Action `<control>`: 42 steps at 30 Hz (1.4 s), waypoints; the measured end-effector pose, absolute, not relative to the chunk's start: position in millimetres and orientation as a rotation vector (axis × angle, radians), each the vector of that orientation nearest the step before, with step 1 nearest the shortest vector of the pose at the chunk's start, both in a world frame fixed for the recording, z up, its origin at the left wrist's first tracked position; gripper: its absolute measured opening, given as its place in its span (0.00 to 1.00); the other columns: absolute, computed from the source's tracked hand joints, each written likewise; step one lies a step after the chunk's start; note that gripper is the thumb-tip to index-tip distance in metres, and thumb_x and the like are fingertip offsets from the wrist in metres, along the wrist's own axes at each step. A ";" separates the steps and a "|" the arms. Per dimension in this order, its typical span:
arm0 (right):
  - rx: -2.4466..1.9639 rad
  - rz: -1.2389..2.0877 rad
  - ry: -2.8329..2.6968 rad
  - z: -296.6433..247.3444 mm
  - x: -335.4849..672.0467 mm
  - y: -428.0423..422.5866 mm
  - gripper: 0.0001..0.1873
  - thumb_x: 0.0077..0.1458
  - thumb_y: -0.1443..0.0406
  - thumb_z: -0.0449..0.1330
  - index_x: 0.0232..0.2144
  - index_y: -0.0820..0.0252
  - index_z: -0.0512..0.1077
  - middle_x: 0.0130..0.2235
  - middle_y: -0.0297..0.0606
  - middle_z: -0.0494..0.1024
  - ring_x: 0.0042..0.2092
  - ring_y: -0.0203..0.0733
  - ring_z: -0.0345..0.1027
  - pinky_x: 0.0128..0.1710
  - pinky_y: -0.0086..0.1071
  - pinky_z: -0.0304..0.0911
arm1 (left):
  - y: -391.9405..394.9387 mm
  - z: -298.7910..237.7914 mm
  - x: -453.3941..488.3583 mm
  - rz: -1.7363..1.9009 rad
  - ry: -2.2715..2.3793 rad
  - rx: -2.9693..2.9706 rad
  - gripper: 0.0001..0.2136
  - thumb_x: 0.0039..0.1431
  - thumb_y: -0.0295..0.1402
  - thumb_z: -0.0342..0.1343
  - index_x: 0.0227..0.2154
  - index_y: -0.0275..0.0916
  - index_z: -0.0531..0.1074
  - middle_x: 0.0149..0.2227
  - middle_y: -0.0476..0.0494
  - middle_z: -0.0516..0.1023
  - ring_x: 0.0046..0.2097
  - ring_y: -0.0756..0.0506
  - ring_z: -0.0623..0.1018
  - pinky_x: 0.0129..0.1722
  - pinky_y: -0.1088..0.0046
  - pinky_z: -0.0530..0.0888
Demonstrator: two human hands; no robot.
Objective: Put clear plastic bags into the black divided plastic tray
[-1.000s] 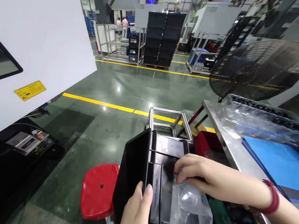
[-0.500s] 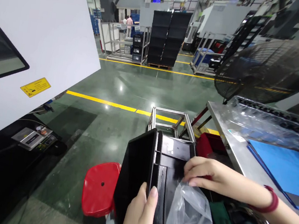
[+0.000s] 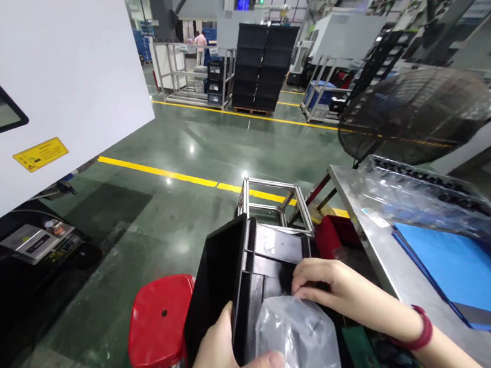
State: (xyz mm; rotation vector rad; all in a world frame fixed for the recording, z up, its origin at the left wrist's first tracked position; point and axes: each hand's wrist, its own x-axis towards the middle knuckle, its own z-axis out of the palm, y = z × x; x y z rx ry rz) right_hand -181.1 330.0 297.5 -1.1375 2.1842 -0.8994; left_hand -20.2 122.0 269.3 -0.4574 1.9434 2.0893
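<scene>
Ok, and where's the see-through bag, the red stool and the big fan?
Clear plastic bag [image 3: 297, 353], head view, point on the middle of the bag.
Red stool [image 3: 154, 342], head view, point on the top of the seat.
Floor fan [image 3: 413, 113], head view, point on the middle of its round wire guard.

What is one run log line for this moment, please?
left hand: grips black plastic crate, thumb on clear plastic bag | right hand: fingers inside crate
</scene>
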 end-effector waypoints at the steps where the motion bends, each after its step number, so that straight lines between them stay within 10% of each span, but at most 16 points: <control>1: -1.115 -0.891 2.196 298.4 -179.8 329.1 0.15 0.64 0.56 0.59 0.34 0.60 0.79 0.37 0.40 0.81 0.40 0.43 0.76 0.43 0.32 0.69 | 121.1 270.4 -22.6 2.101 1.931 -0.436 0.34 0.43 0.48 0.68 0.53 0.36 0.71 0.52 0.36 0.82 0.55 0.34 0.79 0.54 0.64 0.75; 13: -0.593 -1.124 2.311 297.4 -152.3 331.9 0.12 0.57 0.58 0.61 0.31 0.60 0.80 0.29 0.35 0.80 0.32 0.41 0.71 0.31 0.29 0.63 | 125.0 261.1 -27.9 2.118 1.867 -0.824 0.30 0.54 0.53 0.59 0.51 0.34 0.73 0.54 0.34 0.81 0.59 0.35 0.75 0.59 0.60 0.69; 42: -0.733 -1.417 2.328 271.3 -107.7 351.8 0.14 0.63 0.54 0.61 0.46 0.50 0.79 0.47 0.40 0.77 0.51 0.46 0.72 0.53 0.38 0.66 | 129.2 259.1 -29.6 1.865 2.120 -0.921 0.23 0.62 0.45 0.46 0.50 0.33 0.75 0.56 0.32 0.80 0.60 0.38 0.75 0.59 0.67 0.71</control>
